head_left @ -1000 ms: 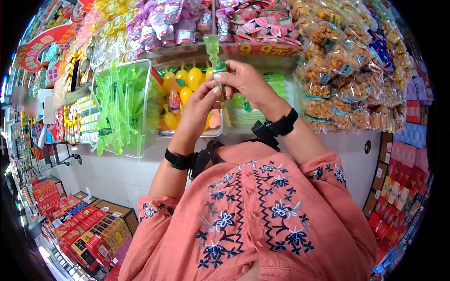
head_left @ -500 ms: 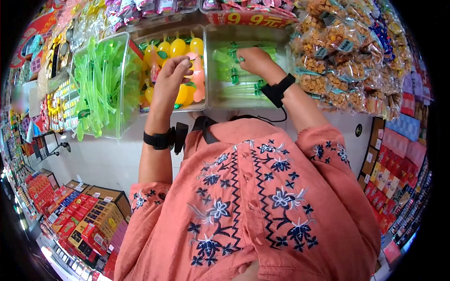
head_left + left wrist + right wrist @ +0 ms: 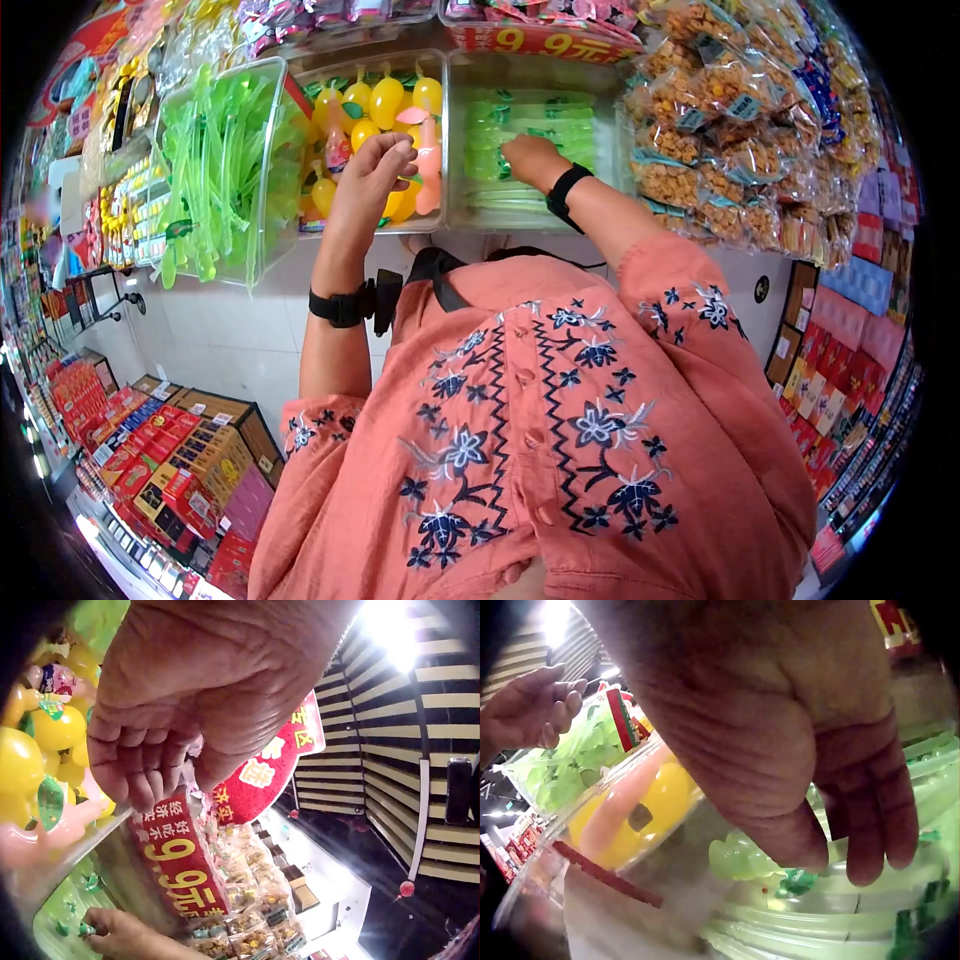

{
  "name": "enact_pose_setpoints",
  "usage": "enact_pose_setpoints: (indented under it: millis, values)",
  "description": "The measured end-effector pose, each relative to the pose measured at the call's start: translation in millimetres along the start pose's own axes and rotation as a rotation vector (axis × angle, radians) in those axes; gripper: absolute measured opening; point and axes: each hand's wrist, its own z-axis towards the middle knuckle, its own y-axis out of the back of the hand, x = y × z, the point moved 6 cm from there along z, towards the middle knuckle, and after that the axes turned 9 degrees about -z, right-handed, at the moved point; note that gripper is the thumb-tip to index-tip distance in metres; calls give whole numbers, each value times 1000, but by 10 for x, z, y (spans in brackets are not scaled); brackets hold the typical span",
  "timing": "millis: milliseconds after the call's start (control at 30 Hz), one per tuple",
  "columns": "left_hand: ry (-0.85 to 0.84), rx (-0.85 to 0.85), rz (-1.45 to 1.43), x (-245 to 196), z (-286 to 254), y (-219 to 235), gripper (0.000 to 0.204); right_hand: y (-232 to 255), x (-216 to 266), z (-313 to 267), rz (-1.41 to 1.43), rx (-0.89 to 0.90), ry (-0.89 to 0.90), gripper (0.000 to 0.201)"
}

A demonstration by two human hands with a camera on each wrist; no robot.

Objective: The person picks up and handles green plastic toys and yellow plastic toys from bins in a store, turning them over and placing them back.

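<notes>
My right hand reaches down into a clear bin of long light-green packs with dark-green ties. In the right wrist view its fingers point down at these packs, thumb a little apart, beside a rounded green end; whether the tips press on a pack is hard to see. My left hand hangs loosely curled and holds nothing, above the neighbouring bin of yellow, round packs and pink ones. The left wrist view shows its palm and bent fingers.
Another clear bin of tangled green packs stands at the left. Bagged brown snacks are piled at the right. A red price sign runs behind the bins. Red boxes stand at the lower left.
The green pack held by both hands earlier is out of them. My left hand has moved left; my right hand has gone down into the right bin, lately turning slightly.
</notes>
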Motion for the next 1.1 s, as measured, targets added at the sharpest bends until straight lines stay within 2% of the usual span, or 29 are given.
enact_pose_setpoints:
  millis: [267, 367, 700, 800, 900, 1033, 1100]
  values:
    - [39, -5, 15, 54, -45, 54, 38, -83, 65, -48, 59, -9, 5, 14]
    - [55, 5, 19, 56, -38, 42, 37, -257, 49, 22, 50, 79, 1, 16]
    - [87, 43, 72, 57, -39, -48, 35, -149, 164, -79, -49, -11, 11, 21]
    - [99, 53, 98, 65, -47, -60, 34, -151, 147, -68, -5, -86, -18, 21]
    - [96, 60, 119, 58, -80, -86, 34, -70, 130, -100, 32, -82, -9, 17]
    - [89, 48, 103, 95, -132, -61, 36, -166, 87, -90, 114, -291, 62, 10]
    - [88, 35, 145, 0, -192, -68, 36, -285, 63, -30, 125, -254, 82, 12]
